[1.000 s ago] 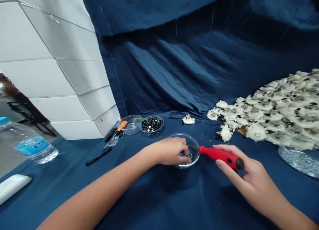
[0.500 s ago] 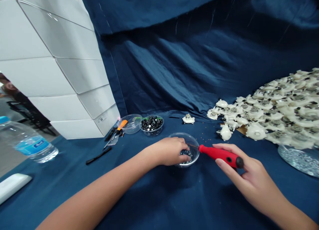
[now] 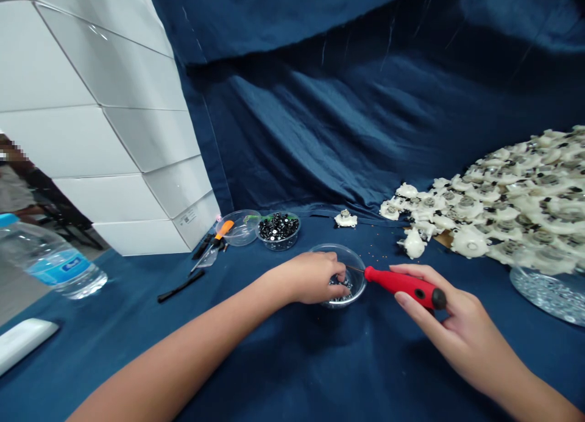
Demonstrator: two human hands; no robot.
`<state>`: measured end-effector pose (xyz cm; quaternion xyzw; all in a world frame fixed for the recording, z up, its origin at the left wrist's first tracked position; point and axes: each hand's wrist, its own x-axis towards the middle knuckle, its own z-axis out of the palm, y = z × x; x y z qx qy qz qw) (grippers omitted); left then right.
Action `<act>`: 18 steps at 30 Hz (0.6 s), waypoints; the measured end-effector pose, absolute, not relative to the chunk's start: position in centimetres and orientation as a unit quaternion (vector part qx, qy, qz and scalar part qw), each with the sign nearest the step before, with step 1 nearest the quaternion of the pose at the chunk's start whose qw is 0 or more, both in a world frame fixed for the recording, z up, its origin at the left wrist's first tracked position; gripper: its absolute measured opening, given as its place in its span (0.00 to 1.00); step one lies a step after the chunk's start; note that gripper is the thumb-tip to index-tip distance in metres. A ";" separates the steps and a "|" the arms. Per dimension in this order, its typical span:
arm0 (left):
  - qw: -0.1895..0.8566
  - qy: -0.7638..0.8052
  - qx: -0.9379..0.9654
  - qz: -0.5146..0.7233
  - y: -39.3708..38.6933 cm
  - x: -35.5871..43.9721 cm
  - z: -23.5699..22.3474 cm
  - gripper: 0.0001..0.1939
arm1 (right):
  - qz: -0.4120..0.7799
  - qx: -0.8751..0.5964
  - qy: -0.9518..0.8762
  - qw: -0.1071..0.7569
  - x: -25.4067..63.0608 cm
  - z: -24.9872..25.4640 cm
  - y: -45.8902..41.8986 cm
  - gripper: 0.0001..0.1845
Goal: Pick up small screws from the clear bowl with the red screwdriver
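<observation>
My left hand [image 3: 315, 277] reaches over the near-left rim of a clear round bowl [image 3: 359, 297], its fingers curled down inside. Thumb and forefinger are apart, with nothing visible between them. Small silvery screws [image 3: 340, 286] lie at the bottom of the bowl, partly hidden by the fingers. In my right hand [image 3: 466, 330] is a red screwdriver [image 3: 400, 283] with a black end cap, gripped by the handle between thumb and fingers. Its thin shaft points left across the bowl, with the tip close to my left fingers.
A tub of black parts [image 3: 278, 228], a clear lid [image 3: 242, 228] and an orange-handled tool [image 3: 223, 230] stand behind. Cream plastic parts [image 3: 516, 208] pile up at right beside another bowl [image 3: 548, 294]. White boxes [image 3: 119, 141] and a water bottle [image 3: 59, 263] are at left.
My left fingers have shifted slightly inside the bowl, the forefinger bending a little more. My right hand and the screwdriver stay almost still.
</observation>
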<state>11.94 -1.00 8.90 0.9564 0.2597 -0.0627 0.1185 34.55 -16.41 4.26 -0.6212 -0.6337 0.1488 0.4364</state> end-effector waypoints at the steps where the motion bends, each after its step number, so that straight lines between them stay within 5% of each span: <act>1: 0.121 0.259 0.956 -0.065 -1.0 11.9 8.9 0.14 | 0.151 -0.622 -0.634 0.434 34.6 4.3 -16.4 0.21; 18: 0.123 0.249 0.956 -0.097 -0.9 12.1 9.2 0.14 | 0.168 -0.627 -0.634 0.420 34.9 4.0 -16.5 0.22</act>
